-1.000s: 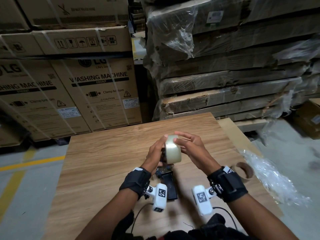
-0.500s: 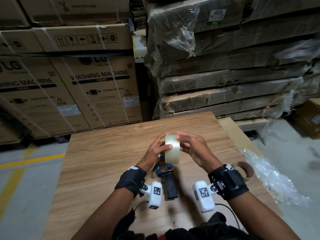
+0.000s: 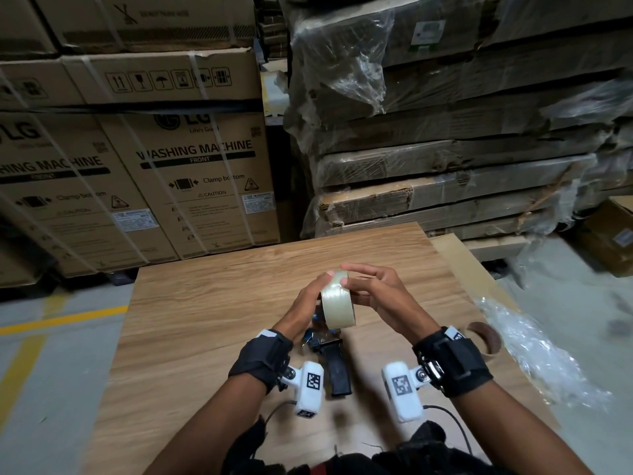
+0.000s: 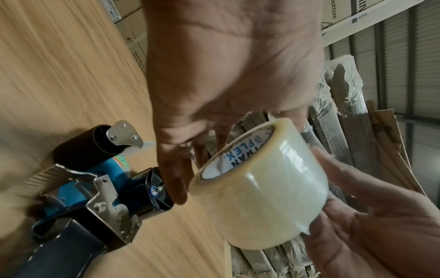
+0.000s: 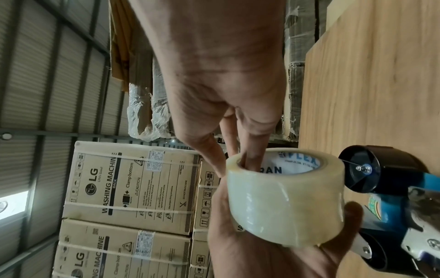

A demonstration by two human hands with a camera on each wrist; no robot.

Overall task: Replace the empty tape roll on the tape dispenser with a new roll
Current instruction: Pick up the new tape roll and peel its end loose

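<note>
Item 1: new roll of clear packing tape (image 3: 337, 299) on a white core printed with blue letters. Held above the wooden table (image 3: 205, 303), just over the dispenser, flat sides facing left and right in the head view. Full winding.

Item 2: left hand (image 3: 305, 301). Fingers curled round the near and left side of the tape roll, cupping it from that side; thumb tip at the top of the winding.

Item 3: right hand (image 3: 373, 293). In the right wrist view two fingers (image 5: 250, 156) reach into the roll's core while the thumb lies on the outer winding, pinching the wall of the roll between them. The remaining fingers stand nearly straight above the roll.

Item 4: blue and bare-metal handheld tape dispenser with a black pistol handle (image 3: 330, 354). Lies on its side on the table directly under the held roll, handle toward the person. Its black spindle hub (image 4: 157, 190) is bare, axle end pointing up at the roll; the hub and roll are near but apart. A black rubber roller (image 4: 83, 144) sits at the front end.

Item 5: empty brown cardboard tape core (image 3: 486, 341). Rests on the table's right edge, beside the right wrist, well apart from the dispenser.

Item 6: crumpled clear plastic wrap (image 3: 531, 354). Lies off the table's right edge, next to the empty core.

Item 7: stacked brown cardboard washing-machine cartons (image 3: 191, 173). Behind the table, left. Plastic-wrapped flat cartons (image 3: 445, 149) stacked behind, right.
</note>
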